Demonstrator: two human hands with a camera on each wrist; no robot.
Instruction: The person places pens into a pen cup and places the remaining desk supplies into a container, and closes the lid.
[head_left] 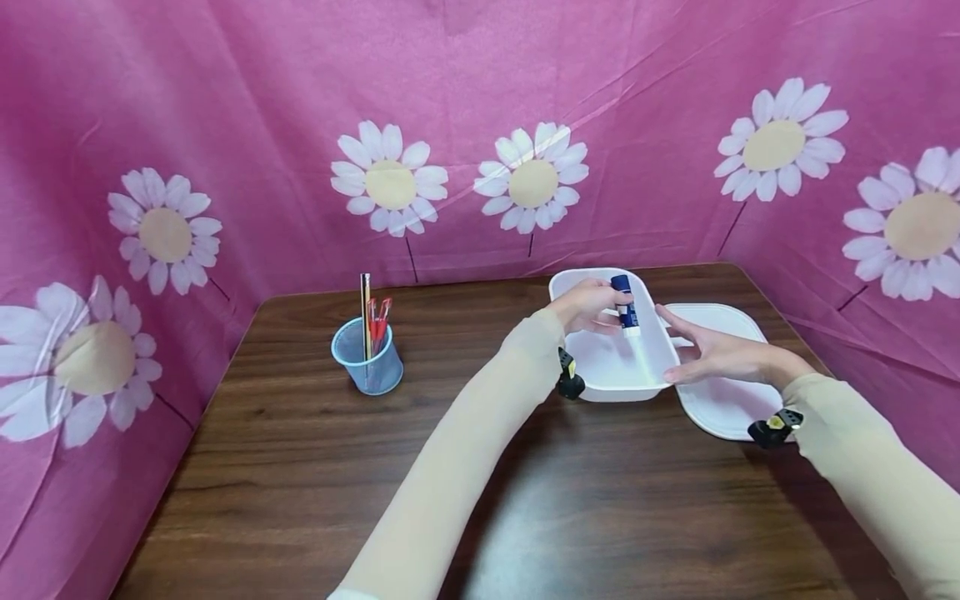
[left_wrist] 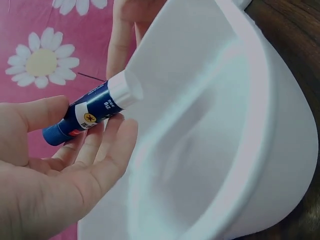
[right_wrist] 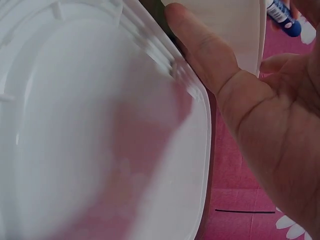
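Note:
My left hand (head_left: 588,304) pinches a blue glue stick (head_left: 625,302) with a white end between thumb and fingers. It holds the stick at a tilt over the inside of a white plastic container (head_left: 611,388). In the left wrist view the label and the white end of the glue stick (left_wrist: 95,107) face the container's interior. Thumb and fingers spread, my right hand (head_left: 712,354) touches the outside of the container's right wall. Below that hand lies a white lid (head_left: 723,408), partly covered by it; the right wrist view shows the lid's (right_wrist: 75,125) ridged rim.
A light blue mesh pen cup (head_left: 367,367) stands on the left of the brown wooden table (head_left: 300,483). It holds red pens (head_left: 378,321) and pencils (head_left: 365,308). Pink cloth with daisies (head_left: 465,67) hangs around the table's back and sides.

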